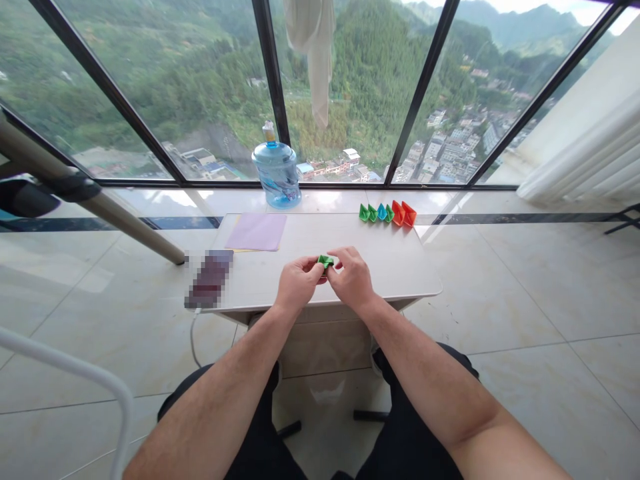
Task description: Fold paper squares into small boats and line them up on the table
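Note:
Between my two hands is a small piece of folded green paper (325, 261), held above the front part of the low white table (260, 280). My left hand (299, 280) pinches its left side with thumb and fingers. On the other side, the thumb of my right hand (351, 279) presses against the paper, and its index finger is bent over the top. Some fingertips behind the paper are hidden. Folded paper boats in green (372, 213), blue (382, 212) and orange-red (409, 214) stand in a row at the table's far right edge.
Purple paper sheets (257, 232) lie at the back left of the table. A blurred-out phone (210, 279) with a cable sits at the left edge. Behind the table stands a blue water jug (277, 175) by the window. A slanted pole (135, 223) is at left.

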`<state>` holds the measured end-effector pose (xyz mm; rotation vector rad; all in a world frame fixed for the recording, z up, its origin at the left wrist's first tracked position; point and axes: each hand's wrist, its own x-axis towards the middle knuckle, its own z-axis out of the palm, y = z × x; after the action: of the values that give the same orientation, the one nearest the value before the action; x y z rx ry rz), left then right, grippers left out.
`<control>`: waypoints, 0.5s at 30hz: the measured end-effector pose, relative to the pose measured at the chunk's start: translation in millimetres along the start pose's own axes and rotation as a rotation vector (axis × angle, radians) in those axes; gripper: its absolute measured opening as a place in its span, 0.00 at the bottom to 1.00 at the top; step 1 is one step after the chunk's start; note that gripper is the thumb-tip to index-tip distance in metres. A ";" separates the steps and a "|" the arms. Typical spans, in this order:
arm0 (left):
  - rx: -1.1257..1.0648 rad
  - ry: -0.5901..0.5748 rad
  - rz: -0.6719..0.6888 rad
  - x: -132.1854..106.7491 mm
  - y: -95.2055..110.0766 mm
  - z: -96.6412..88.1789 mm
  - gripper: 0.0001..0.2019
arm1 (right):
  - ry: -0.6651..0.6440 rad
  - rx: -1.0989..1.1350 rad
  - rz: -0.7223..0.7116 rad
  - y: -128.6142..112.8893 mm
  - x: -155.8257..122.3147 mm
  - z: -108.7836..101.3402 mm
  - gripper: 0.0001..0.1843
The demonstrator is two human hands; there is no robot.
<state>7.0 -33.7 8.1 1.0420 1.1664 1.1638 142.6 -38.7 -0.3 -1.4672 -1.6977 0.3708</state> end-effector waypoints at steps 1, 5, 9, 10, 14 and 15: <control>0.012 -0.003 0.009 0.3 -0.3 -0.4 0.17 | 0.004 0.019 -0.029 1.0 0.2 -0.4 0.12; -0.002 -0.040 0.012 -0.5 0.5 -0.3 0.20 | 0.023 0.024 -0.036 3.6 1.1 -1.1 0.07; -0.033 -0.059 -0.003 -3.1 4.3 2.3 0.23 | 0.048 0.055 -0.024 5.2 2.4 -0.5 0.04; -0.035 -0.053 0.003 -3.2 4.9 3.0 0.22 | 0.048 0.063 -0.020 5.5 3.0 -0.2 0.04; -0.070 -0.061 0.014 -0.8 3.9 4.8 0.19 | 0.065 0.125 0.054 6.7 6.6 1.0 0.05; -0.078 -0.067 0.020 -0.1 3.1 5.0 0.18 | 0.057 0.143 0.076 6.9 7.4 1.1 0.05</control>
<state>11.5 -33.5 11.8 1.0279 1.0522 1.1719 146.7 -29.7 -2.8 -1.4270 -1.5411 0.4771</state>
